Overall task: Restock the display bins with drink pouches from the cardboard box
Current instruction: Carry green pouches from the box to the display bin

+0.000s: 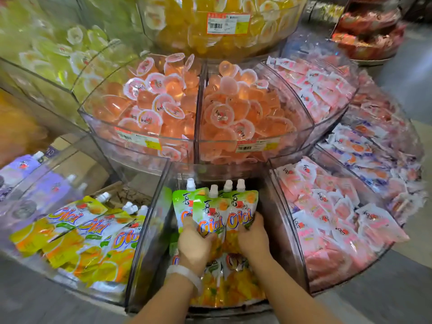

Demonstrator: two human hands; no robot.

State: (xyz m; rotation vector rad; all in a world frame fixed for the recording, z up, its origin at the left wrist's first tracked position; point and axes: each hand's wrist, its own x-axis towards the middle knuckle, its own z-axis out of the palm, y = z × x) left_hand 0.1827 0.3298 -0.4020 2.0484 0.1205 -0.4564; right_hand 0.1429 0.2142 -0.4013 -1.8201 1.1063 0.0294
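Both my hands hold a fanned bunch of green and orange drink pouches (214, 212) with white caps, upright inside the clear middle display bin (149, 242) at the bottom of the stand. My left hand (194, 246) grips the bunch from the left, a white band on its wrist. My right hand (252, 237) grips it from the right. More of the same pouches (231, 277) lie in the bin beneath my hands. No cardboard box is clearly in sight.
The bin to the left holds yellow-orange pouches (88, 242), with purple pouches (35, 183) further left. Pink sachets (332, 218) fill the right bin. Above, the tier holds orange jelly cups (187, 104). Grey floor lies in front.
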